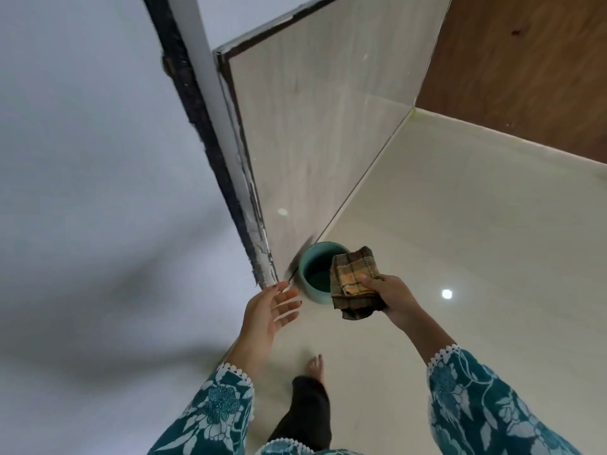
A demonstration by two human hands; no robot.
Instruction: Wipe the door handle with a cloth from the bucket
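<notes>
A teal bucket (317, 274) stands on the floor against the tiled wall, beside the foot of the door frame. My right hand (392, 298) grips a folded brown and orange checked cloth (356, 284), held just above and right of the bucket's rim. Left of the bucket, my left hand (267, 311) is empty with its fingers spread, palm turned toward the bucket. No door handle shows in this view; only a small brass fitting (169, 65) sits on the dark door frame (210, 142) high up.
A pale wall fills the left side. The glossy cream floor (460, 224) stretches to the right, and a brown wooden panel (525, 60) rises at the top right. My bare foot (316, 367) rests on the floor below the bucket.
</notes>
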